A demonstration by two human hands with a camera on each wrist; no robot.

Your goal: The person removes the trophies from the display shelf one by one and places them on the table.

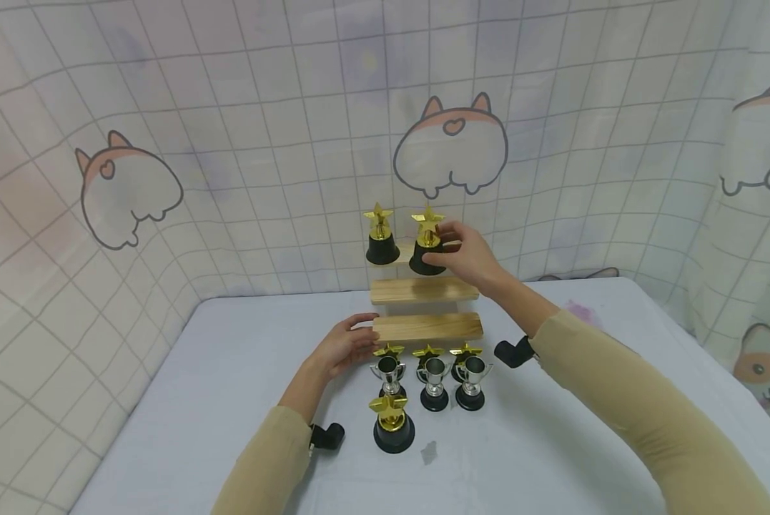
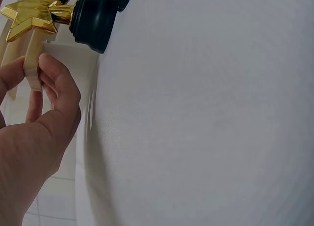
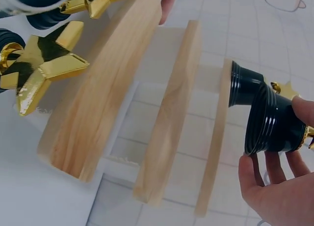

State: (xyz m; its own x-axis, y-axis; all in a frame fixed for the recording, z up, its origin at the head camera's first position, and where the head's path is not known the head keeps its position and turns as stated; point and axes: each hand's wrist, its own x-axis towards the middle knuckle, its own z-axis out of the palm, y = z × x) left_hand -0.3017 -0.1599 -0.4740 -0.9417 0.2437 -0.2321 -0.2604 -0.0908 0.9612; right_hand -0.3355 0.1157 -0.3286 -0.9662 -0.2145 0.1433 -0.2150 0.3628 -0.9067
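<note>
My right hand (image 1: pixel 465 254) holds a gold star trophy (image 1: pixel 427 239) by its black base, in front of the top step of a wooden three-step stand (image 1: pixel 427 327). In the right wrist view the base of this star trophy (image 3: pixel 274 120) shows a gap from the top step (image 3: pixel 216 137). Another star trophy (image 1: pixel 381 236) stands upright at the left of that step. With thumb and fingers my left hand (image 1: pixel 346 345) pinches the left end of the lowest step; the left wrist view shows this wooden end (image 2: pixel 32 66) between the fingertips.
Before the stand are three star trophies (image 1: pixel 427 354), partly hidden by three silver cup trophies (image 1: pixel 434 383). Nearest me stands one more star trophy (image 1: pixel 392 425). A white cloth covers the table (image 1: pixel 520 458); a grid-patterned curtain (image 1: pixel 282 179) hangs behind.
</note>
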